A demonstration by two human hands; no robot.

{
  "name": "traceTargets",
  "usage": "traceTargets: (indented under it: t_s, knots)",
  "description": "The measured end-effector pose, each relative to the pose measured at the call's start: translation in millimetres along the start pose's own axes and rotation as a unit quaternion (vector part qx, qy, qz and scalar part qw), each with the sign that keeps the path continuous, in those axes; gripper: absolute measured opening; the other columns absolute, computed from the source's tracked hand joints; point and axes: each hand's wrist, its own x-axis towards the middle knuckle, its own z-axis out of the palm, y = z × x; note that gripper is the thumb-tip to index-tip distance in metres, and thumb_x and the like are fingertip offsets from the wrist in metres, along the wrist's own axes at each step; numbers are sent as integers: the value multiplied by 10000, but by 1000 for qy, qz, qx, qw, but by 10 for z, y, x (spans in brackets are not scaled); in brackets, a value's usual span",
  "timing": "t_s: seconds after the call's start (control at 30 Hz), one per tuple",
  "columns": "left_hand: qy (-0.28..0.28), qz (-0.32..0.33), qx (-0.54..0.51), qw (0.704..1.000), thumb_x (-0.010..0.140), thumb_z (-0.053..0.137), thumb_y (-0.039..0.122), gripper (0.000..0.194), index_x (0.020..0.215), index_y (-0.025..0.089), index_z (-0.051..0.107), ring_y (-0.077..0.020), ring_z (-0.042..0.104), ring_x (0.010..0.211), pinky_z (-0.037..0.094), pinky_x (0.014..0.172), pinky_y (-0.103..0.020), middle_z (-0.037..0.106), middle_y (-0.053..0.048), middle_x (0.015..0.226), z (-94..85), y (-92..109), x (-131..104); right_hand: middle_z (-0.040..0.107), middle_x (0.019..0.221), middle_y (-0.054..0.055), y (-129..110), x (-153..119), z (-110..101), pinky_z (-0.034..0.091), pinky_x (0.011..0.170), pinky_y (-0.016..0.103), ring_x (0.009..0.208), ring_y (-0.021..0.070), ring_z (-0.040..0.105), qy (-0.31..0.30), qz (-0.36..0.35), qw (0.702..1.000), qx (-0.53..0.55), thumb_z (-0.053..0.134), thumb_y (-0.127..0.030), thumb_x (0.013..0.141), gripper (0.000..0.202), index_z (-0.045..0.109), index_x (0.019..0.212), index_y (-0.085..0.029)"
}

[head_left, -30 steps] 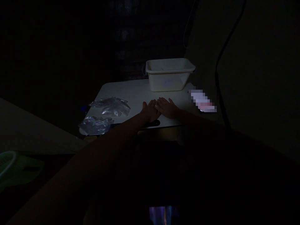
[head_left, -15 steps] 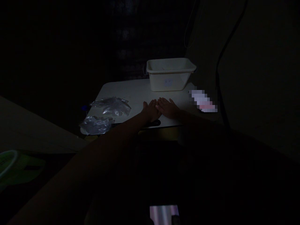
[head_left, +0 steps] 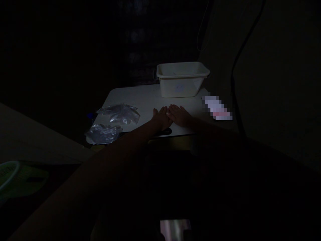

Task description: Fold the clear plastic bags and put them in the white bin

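In the dim head view my left hand (head_left: pixel 162 119) lies flat, palm down, on a white table (head_left: pixel 145 97). Beside it, with fingertips touching or nearly touching it, my right hand (head_left: pixel 180 115) rests flat too. Neither hand holds anything that shows. Close below my left hand, at the table's near edge, is a dark opening or dark object (head_left: pixel 166 132), too dim to name. A white plastic tub (head_left: pixel 179 87) with side handles stands behind the hands. Left of them lie crumpled clear plastic bags (head_left: pixel 125 114) and another clear plastic bag (head_left: pixel 104 134) at the near left corner.
A blurred-out, bright flat item (head_left: pixel 217 108) lies at the table's right side. A dark cable (head_left: pixel 233 73) hangs along the right wall. On the lower left is a green basket (head_left: pixel 27 180). A lit screen (head_left: pixel 175 229) glows at the bottom.
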Motion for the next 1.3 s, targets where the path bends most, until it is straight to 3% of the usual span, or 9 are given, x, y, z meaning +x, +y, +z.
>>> traceTargets:
  t_s: [0.17,0.93,1.13,1.3]
  knots:
    - [1,1,-2,1000,778,102,409,587,1265,83,108,-243,94,1202,129,894,-501,141,-135,1322,17,-6,13,377,1209,173,3,-8,27,271,847,428,1124,247,309,20,-7,1000,-8,119,-332,838,493,385,1149,-57]
    - [-6,-8,-9,1000,772,116,415,592,1267,91,115,-236,103,1203,116,905,-502,145,-127,1323,-20,5,0,313,1253,166,-5,33,-37,234,898,418,1157,231,257,-47,25,998,23,103,-377,827,538,330,1181,-43]
    - [-17,-7,-12,1000,774,118,410,590,1265,82,116,-235,97,1204,120,904,-507,143,-130,1322,-48,13,-13,326,1247,162,-10,14,-43,238,872,468,1154,244,260,-33,15,999,18,109,-365,830,507,363,1163,-80]
    - [-10,-4,-14,1000,779,107,407,587,1261,75,132,-232,95,1204,113,904,-509,146,-135,1320,-61,17,-24,350,1237,140,1,49,-98,202,881,499,1146,228,280,-29,56,997,38,134,-379,826,493,366,1159,-99]
